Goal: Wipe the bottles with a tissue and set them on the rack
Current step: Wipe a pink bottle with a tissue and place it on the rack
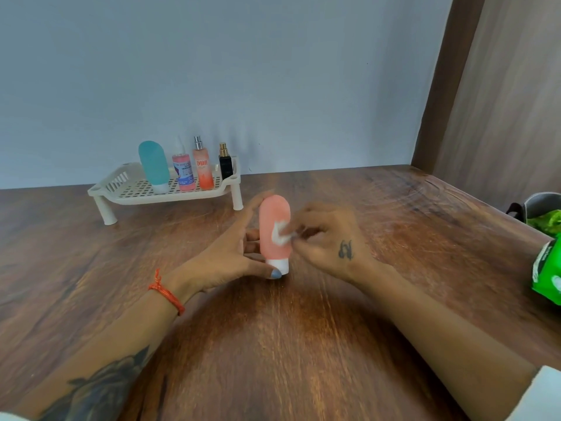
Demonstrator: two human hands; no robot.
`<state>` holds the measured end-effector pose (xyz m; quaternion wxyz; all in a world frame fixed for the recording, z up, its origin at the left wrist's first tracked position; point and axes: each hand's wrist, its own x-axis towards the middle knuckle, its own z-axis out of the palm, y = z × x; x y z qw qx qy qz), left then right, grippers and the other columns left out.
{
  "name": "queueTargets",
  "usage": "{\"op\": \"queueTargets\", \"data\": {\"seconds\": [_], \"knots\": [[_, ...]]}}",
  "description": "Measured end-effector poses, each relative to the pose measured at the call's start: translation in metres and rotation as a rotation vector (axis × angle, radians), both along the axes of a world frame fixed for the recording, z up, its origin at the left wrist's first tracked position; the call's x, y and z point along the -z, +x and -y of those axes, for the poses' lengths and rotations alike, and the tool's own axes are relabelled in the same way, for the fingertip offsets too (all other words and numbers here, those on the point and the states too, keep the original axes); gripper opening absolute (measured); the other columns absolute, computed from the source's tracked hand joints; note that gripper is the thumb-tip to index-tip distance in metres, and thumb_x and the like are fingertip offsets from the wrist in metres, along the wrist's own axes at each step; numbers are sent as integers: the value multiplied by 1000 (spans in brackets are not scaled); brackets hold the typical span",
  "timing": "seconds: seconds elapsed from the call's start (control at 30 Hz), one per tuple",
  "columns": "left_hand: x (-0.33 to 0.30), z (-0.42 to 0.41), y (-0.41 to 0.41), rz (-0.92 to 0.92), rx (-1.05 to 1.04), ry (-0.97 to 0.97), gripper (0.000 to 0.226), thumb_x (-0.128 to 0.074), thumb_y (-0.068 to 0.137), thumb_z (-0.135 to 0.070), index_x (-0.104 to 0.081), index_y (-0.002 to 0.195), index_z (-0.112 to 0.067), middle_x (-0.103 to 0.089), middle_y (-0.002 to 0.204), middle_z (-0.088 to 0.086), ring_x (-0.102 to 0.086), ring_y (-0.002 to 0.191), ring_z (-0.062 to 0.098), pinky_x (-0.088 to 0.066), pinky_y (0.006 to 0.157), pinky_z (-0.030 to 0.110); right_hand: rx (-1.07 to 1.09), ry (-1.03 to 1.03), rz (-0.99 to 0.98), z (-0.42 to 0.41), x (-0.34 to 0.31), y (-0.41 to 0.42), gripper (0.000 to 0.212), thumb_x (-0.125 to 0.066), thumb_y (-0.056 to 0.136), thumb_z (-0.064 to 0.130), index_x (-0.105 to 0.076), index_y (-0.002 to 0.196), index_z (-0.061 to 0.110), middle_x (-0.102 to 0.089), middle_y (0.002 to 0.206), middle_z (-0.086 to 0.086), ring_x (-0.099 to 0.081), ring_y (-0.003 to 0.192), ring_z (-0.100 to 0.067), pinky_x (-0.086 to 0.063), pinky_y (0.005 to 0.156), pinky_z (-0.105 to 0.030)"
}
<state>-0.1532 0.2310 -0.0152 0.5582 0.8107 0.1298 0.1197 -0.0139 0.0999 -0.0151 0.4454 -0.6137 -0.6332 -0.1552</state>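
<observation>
A pink squeeze bottle [274, 229] stands cap-down on its white cap on the wooden table [273, 344], near the middle. My left hand [230, 253] holds it from the left, thumb at the cap and fingers behind the body. My right hand [324, 235] pinches a small white tissue [280, 233] and presses it against the bottle's right front side. At the back left stands a cream slotted rack [127, 189] with a teal bottle [154, 165], a pink spray bottle [183, 168], an orange mist bottle [202, 167] and a small black perfume bottle [225, 164] on it.
A green tissue pack [546, 271] lies at the table's right edge. Behind it sits a grey bin with green contents [540, 211]. A pale wall runs behind the table, and a brown panel rises at the right.
</observation>
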Motion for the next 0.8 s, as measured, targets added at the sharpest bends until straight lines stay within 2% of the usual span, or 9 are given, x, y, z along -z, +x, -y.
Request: {"op": "queueTargets", "data": {"seconds": [0.1,0.23,0.37,0.47,0.57,0.63,0.7,0.73,0.8], "knots": [[0,-1,1,2,8,24,117,-81,65,1,-12,139,-55,-48,134,1,-58,114,15,-49,98,38,117,213,17,-7,-1,3,19,-67,79,3,-71,96,9,-68,93,-6,-63,78,-12,-53,68,-18],[1,2,2,68,63,10,112,-77,66,7,-17,132,-60,-44,131,-12,-61,109,3,-53,84,23,95,145,50,-10,3,3,25,-65,79,1,-70,101,10,-67,98,-5,-61,85,-12,-50,73,-15],[1,3,1,98,59,-35,109,-73,67,14,-19,129,-59,-46,127,-13,-62,106,0,-53,79,18,75,27,23,-7,6,4,18,-67,74,6,-67,91,12,-64,89,-4,-61,75,-15,-55,62,-26],[0,5,0,94,48,-22,107,-73,68,12,-19,122,-63,-48,124,-10,-63,103,-2,-53,77,16,49,-93,100,-4,9,1,13,-63,67,12,-59,79,16,-56,77,-2,-52,65,-16,-45,51,-24],[-1,6,-1,84,51,-25,111,-73,66,13,-17,129,-60,-51,127,-1,-64,107,11,-54,85,26,5,-259,119,-4,7,1,19,-67,64,9,-51,68,20,-46,71,9,-45,64,-11,-35,54,-18],[-1,6,-2,82,45,-18,112,-73,67,15,-17,131,-58,-54,124,0,-65,105,13,-55,84,28,-45,-317,75,-2,5,1,20,-65,60,8,-50,61,20,-44,66,14,-44,62,-6,-34,52,-15],[-1,5,-1,73,45,1,113,-74,66,13,-16,133,-58,-52,126,-1,-65,106,13,-55,86,28,-54,-254,-23,0,4,1,9,-62,58,11,-54,58,16,-51,63,10,-48,59,-9,-38,50,-16],[-1,4,-1,66,46,4,113,-75,66,12,-16,134,-58,-51,127,-1,-64,107,13,-54,87,28,-28,-170,-52,-1,3,1,3,-61,62,14,-58,61,14,-56,65,6,-51,60,-9,-43,52,-17],[-1,3,-1,46,47,3,113,-75,67,10,-15,133,-59,-49,127,-3,-62,107,12,-54,84,23,75,63,-63,-4,3,3,6,-61,75,15,-64,74,9,-62,76,-1,-58,66,-9,-51,61,-16]]}}
